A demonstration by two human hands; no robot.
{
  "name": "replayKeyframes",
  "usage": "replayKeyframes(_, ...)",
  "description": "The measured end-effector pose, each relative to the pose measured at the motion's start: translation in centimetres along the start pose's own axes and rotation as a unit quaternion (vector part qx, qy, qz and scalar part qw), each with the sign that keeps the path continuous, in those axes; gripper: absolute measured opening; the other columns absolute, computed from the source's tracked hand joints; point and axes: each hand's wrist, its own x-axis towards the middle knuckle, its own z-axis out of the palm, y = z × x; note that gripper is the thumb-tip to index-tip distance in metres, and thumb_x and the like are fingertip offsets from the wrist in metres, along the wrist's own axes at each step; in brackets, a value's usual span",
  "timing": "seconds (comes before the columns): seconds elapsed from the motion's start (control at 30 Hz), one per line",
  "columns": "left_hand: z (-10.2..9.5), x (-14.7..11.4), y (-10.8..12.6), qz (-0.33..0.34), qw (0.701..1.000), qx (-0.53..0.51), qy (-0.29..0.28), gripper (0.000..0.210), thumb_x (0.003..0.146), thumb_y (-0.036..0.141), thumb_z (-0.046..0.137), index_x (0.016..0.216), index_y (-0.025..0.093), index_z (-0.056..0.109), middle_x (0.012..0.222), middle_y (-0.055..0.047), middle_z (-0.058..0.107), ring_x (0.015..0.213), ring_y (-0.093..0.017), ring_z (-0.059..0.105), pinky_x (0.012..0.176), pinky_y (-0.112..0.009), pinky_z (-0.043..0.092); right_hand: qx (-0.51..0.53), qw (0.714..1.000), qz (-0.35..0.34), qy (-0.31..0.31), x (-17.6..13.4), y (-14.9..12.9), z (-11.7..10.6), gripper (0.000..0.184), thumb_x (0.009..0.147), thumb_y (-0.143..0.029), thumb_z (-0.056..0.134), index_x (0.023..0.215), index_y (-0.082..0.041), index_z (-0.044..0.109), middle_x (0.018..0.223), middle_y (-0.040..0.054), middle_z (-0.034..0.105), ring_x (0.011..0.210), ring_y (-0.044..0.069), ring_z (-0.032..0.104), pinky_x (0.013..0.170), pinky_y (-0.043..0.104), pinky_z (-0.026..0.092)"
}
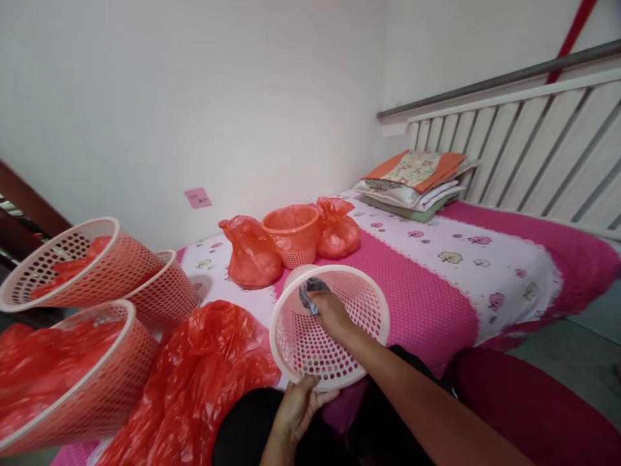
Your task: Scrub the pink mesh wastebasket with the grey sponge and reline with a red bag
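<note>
A pale pink plastic basket (378, 304) with perforated walls lies tilted before me, its mouth turned towards me. My left hand (303, 404) grips its lower rim, thumb over the edge and fingers beneath. Inside the basket, my right hand (330, 314) is closed around a crumpled grey-blue cloth (313, 292), near the base and inner wall. Left of the basket, a loose heap of red plastic bags (204, 362) spreads over the bed.
Several pink baskets (145, 265) with red bags inside stand at left. Farther back, a red-lined basket (295, 236) sits between two tied red bags (252, 255) (339, 233). Folded bedding (417, 178) lies on the pink bed (427, 291) near a white railing (524, 149). A dark red seat (524, 408) is at right.
</note>
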Motion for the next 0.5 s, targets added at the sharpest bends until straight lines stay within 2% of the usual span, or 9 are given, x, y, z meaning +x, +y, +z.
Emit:
replayKeyframes(0.07,-0.1,0.4,-0.1,0.000,1.000,-0.012,0.005,0.035,0.079,0.004,0.072,0.114,0.009,0.065,0.108,-0.017,0.080,0.114,-0.037,0.074,0.100,-0.054,0.060,-0.006,0.999,0.015,-0.041,0.7,0.8,2.1,0.041,0.076,-0.001,0.056,0.111,-0.014,0.074,0.116,0.0152,0.078,0.116,0.030,0.069,0.108,0.041,0.047)
replayKeyframes(0.17,-0.6,0.9,-0.4,-0.006,1.000,-0.028,0.008,0.044,0.078,0.004,0.073,0.120,0.008,0.062,0.114,-0.020,0.079,0.111,-0.039,0.075,0.098,-0.055,0.061,-0.001,0.996,0.055,-0.074,0.7,2.2,4.6,0.061,0.067,0.000,0.062,0.127,-0.010,0.068,0.119,0.0176,0.077,0.113,0.031,0.071,0.104,0.039,0.050)
replayKeyframes(0.23,-0.8,1.1,-0.5,-0.019,0.999,-0.035,0.004,0.048,0.076,0.004,0.072,0.122,0.007,0.061,0.117,-0.021,0.078,0.111,-0.039,0.075,0.097,-0.056,0.061,0.008,0.992,0.082,-0.098,0.4,3.1,5.6,0.073,0.063,-0.001,0.067,0.135,-0.008,0.063,0.124,0.0184,0.075,0.114,0.031,0.071,0.102,0.037,0.051)
replayKeyframes(0.4,-1.0,1.2,-0.5,-0.049,0.998,-0.041,-0.027,0.049,0.076,0.002,0.069,0.124,0.006,0.060,0.115,-0.021,0.079,0.111,-0.037,0.075,0.100,-0.053,0.059,0.042,0.981,0.117,-0.152,0.7,5.3,5.6,0.084,0.048,-0.009,0.087,0.129,-0.018,0.069,0.130,0.0119,0.074,0.116,0.032,0.070,0.102,0.039,0.053)
replayKeyframes(0.5,-0.9,1.2,-0.4,-0.051,0.997,-0.048,-0.029,0.045,0.078,0.003,0.066,0.123,0.007,0.059,0.115,-0.021,0.079,0.112,-0.036,0.075,0.103,-0.052,0.057,0.067,0.981,0.123,-0.132,1.1,6.0,5.6,0.083,0.048,-0.011,0.091,0.128,-0.018,0.069,0.129,0.0114,0.073,0.118,0.032,0.068,0.105,0.043,0.051)
